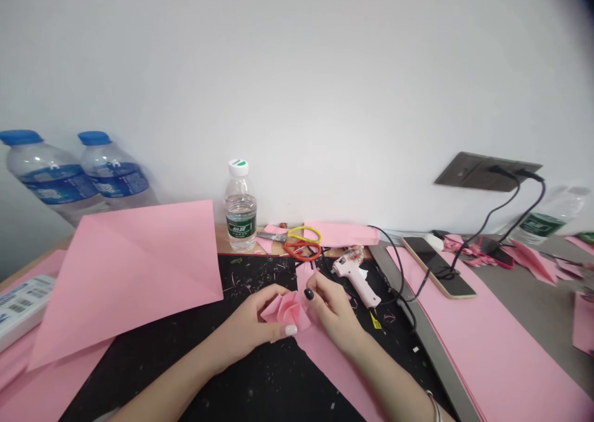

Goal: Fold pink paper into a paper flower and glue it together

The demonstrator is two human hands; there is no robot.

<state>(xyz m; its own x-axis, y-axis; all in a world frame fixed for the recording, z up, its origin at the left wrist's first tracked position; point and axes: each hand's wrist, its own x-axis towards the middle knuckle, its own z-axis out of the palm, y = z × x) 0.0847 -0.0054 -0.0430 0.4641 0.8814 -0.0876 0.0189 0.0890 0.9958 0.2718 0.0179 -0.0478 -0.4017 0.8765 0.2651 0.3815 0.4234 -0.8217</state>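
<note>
A small folded pink paper piece (pixel 288 309), layered like a flower, is held above the black mat (pixel 232 372). My left hand (pixel 257 323) is closed round its left side, the thumb pressing at the lower edge. At its right edge is my right hand (pixel 331 307), with thumb and index finger pinched together; whether they grip the paper is too small to tell. Under the hands lies a pink paper strip (pixel 334 372). A pink glue gun (pixel 359 281) rests just beyond my right hand. Scissors with yellow and red handles (pixel 302 250) lie behind.
Large pink sheet (pixel 139 273) at left, near two blue-capped bottles (pixel 116 174). A small water bottle (pixel 241 215) stands at the back. On the right are a phone (pixel 439 267), stacked pink paper (pixel 501 348) and cables running to a wall socket (pixel 482 171). Paper scraps dot the mat.
</note>
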